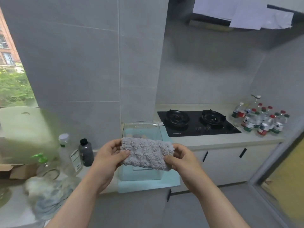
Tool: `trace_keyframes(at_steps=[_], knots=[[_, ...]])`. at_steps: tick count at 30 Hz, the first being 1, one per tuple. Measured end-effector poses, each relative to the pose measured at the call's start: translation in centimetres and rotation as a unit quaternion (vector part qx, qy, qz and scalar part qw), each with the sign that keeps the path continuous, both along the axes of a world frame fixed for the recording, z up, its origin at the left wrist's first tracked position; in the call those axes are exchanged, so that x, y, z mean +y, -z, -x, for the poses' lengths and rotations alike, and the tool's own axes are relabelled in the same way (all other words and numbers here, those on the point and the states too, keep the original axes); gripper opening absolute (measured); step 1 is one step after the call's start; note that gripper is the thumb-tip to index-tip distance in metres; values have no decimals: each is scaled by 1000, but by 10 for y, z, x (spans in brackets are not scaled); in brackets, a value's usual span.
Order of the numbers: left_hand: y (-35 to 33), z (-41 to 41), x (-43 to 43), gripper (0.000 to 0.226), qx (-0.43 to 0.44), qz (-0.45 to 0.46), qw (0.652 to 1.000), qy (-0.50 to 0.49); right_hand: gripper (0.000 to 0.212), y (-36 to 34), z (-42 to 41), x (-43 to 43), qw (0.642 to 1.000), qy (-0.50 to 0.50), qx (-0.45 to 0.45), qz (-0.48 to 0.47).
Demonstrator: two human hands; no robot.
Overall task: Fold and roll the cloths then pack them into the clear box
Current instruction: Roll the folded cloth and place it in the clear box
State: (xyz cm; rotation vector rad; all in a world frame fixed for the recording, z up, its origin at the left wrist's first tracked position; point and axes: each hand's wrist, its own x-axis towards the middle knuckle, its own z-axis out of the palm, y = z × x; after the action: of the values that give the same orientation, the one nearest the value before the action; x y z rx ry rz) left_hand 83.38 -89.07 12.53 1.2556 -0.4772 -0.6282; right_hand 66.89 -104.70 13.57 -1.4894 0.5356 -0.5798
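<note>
- Head view: I see the grey cloth [146, 153] folded into a wide band, held up at centre frame in front of the clear box [125, 129].
- My left hand [108, 155] pinches its left end, thumb on the near face, fingers [115, 143] curled behind.
- My right hand [182, 160] pinches the right end likewise (both grips look firm).
- That box stands on a teal mat [148, 185] on the worktop [213, 139]; its contents are too blurred to tell.
- More cloths [44, 193] lie heaped at lower left.

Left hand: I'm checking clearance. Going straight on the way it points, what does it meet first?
Past the grey cloth it grips, the left hand likely meets the clear box; depth is unclear.
</note>
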Motion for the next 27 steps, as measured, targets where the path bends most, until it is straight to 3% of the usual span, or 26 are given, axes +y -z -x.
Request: trace_keyframes(at_steps=[7, 12, 15, 18, 23, 27], knots=[[17, -63, -55, 25, 31, 1, 999, -21, 25, 16, -62, -53, 999, -18, 10, -29], [25, -110, -111, 22, 63, 12, 996, -65, 37, 22, -109, -108, 993, -107, 50, 1], [26, -137, -148, 21, 73, 4, 995, -72, 47, 18, -138, -146, 983, -170, 53, -35], [25, -158, -181, 21, 69, -10, 996, -47, 63, 14, -163, -182, 970, -228, 88, -17], [29, -182, -224, 26, 53, -41, 998, 9, 63, 16, -197, -217, 947, -277, 148, 66], [36, -196, -240, 30, 49, -70, 995, 41, 61, 22, -210, -230, 947, -265, 168, 71]])
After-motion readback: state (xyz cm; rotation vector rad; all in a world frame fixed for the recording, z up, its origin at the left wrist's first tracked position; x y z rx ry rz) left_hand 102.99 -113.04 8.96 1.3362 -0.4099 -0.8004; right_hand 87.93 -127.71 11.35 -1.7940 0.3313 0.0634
